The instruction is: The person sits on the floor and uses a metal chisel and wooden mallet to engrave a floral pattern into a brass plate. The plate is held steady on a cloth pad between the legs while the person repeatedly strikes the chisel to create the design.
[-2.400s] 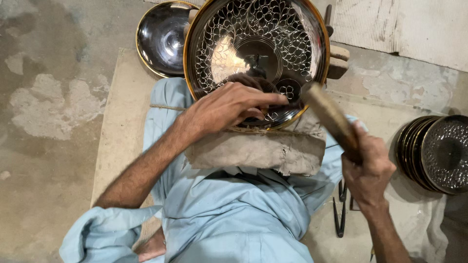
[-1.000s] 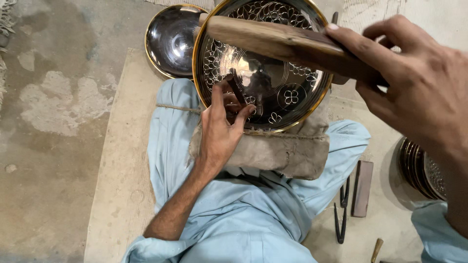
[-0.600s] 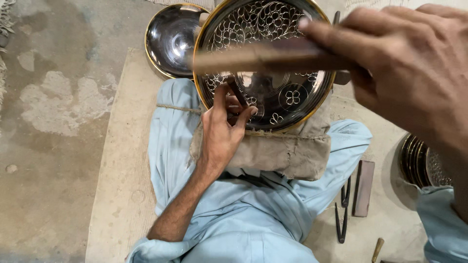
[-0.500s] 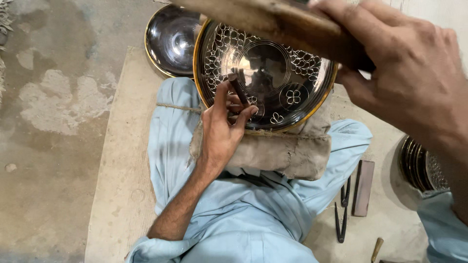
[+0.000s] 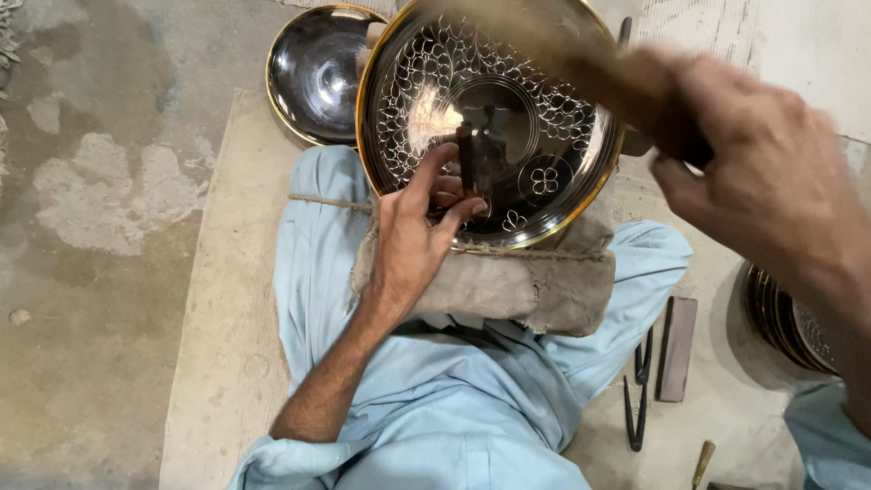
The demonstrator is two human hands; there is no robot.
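A round engraved metal plate [image 5: 544, 109] with a gold rim and flower patterns rests on a grey padded cushion [image 5: 508, 281] across my lap. My left hand [image 5: 422, 227] pinches a small dark chisel [image 5: 470, 168], its tip standing on the plate's lower middle. My right hand [image 5: 771, 191] is raised over the plate's right side, gripping a wooden mallet [image 5: 581, 63] that is blurred by motion and lies across the plate's upper part.
A plain shiny bowl-like plate [image 5: 313, 73] lies on the floor behind the engraved one. A stack of metal plates [image 5: 789, 318] sits at the right. Black tongs [image 5: 638, 399], a flat dark bar [image 5: 677, 349] and a wooden tool handle [image 5: 700, 461] lie by my right leg.
My right hand has swung the mallet up and down over the plate. My left hand moved from flat on the plate to holding the chisel upright and has stayed there.
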